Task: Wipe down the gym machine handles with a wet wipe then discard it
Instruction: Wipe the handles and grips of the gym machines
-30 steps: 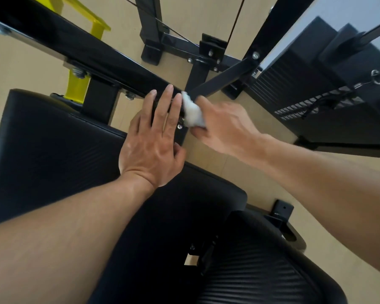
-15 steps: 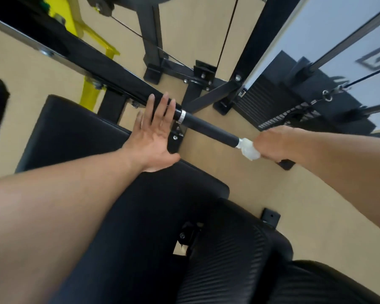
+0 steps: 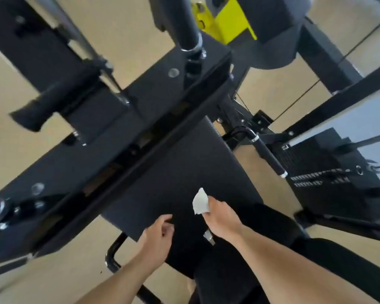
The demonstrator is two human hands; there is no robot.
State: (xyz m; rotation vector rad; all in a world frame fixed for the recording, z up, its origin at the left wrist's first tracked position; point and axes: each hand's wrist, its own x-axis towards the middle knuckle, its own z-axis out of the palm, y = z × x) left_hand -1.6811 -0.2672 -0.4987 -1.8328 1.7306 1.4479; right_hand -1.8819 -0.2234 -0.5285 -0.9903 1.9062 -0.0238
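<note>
My right hand (image 3: 221,218) pinches a crumpled white wet wipe (image 3: 200,201) above the black seat pad (image 3: 184,172), clear of any handle. My left hand (image 3: 157,234) hovers over the pad's near corner, fingers loosely curled, holding nothing. A black rubber-gripped handle (image 3: 269,157) with silver end rings sticks out at the right, well away from both hands. A second black handle (image 3: 34,110) juts out at the upper left, blurred. Another thick black bar with a chrome collar (image 3: 188,29) stands at the top centre.
The machine's wide black frame beam (image 3: 110,137) crosses diagonally from lower left to upper right. A weight stack (image 3: 329,178) stands at the right. A yellow bracket (image 3: 226,20) shows at the top. Tan floor (image 3: 53,270) lies around the machine.
My right hand has left the end of the right handle and come back toward me with the wipe. My left hand lifted off the bar. My view swung left over the frame.
</note>
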